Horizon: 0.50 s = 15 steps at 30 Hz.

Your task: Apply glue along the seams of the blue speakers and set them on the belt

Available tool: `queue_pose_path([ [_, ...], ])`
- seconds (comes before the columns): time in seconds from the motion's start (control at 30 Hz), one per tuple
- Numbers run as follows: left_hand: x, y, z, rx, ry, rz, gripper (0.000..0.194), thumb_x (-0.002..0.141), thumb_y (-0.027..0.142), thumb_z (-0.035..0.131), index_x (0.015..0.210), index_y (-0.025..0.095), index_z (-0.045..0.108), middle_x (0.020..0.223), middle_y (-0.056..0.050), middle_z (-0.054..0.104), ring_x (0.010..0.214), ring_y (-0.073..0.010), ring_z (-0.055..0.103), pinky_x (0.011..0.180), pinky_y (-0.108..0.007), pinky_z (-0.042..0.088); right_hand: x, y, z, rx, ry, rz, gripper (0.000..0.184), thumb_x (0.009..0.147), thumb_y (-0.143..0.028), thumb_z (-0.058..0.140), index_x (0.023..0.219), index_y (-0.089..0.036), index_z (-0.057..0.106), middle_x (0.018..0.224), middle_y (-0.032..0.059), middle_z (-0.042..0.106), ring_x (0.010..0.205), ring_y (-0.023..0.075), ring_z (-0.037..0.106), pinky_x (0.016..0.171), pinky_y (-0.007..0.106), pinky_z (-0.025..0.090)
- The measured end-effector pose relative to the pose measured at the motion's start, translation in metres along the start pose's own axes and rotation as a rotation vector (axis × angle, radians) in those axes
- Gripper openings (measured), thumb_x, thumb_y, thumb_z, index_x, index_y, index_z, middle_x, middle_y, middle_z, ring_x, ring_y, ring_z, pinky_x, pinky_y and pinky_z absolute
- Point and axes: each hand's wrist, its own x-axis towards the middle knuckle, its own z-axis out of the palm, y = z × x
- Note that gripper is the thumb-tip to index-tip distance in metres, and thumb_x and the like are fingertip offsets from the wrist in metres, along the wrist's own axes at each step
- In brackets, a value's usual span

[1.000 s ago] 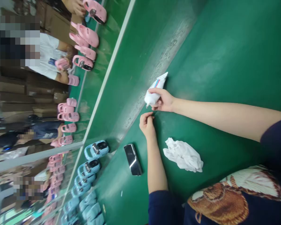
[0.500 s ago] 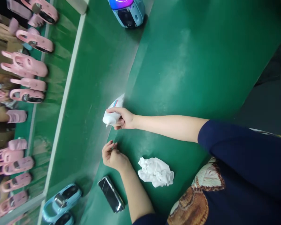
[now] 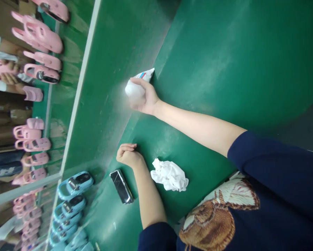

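My right hand [image 3: 147,96], the upper one in the picture, grips a soft white packet [image 3: 134,90] with a blue and red stripe. It is over the boundary between the green worktop [image 3: 205,69] and the green strip beyond. Motion blurs the fingers under the packet. Lower down, my left hand [image 3: 128,153] is just above the worktop or resting on it, fingers curled together; I see nothing in them. Beside that wrist lies a dark-screened phone [image 3: 122,186], and on the other side of the forearm a crumpled white cloth [image 3: 169,175].
Light blue clogs [image 3: 75,184] stand in a row at lower left. Past a pale rail [image 3: 79,87], several pink clogs [image 3: 42,35] line another green surface. There a co-worker's hands [image 3: 8,73] hold a pink clog.
My view has turned, so most things sit higher in the picture. A blue and purple clog at the top has left view. My right hand still grips the packet; my left fingers are more curled.
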Motion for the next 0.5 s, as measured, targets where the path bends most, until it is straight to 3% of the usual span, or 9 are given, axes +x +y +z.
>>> queue_pose_path([
  [0.17, 0.002, 0.002, 0.004, 0.039, -0.014, -0.037, 0.034, 0.093, 0.035, 0.060, 0.121, 0.016, 0.058, 0.118, -0.010, 0.062, 0.098, -0.0211, 0.064, 0.082, -0.041, 0.056, -0.001, -0.003, -0.002, 0.073, -0.095, -0.020, 0.047, 0.094, -0.043, 0.049, 0.056, -0.022, 0.030, 0.036, -0.0096, 0.017, 0.037, 0.0081, 0.014, 0.040, 0.020, 0.033],
  [0.5, 0.002, 0.032, 0.014, 0.044, -0.092, -0.084, 0.036, 0.093, 0.036, 0.060, 0.123, 0.017, 0.058, 0.122, -0.010, 0.061, 0.102, -0.0223, 0.063, 0.085, -0.043, 0.055, -0.006, -0.016, -0.005, 0.118, -0.112, -0.076, 0.045, 0.093, -0.041, 0.050, 0.055, -0.022, 0.034, 0.036, -0.0101, 0.022, 0.034, 0.0068, 0.016, 0.037, 0.020, 0.033],
])
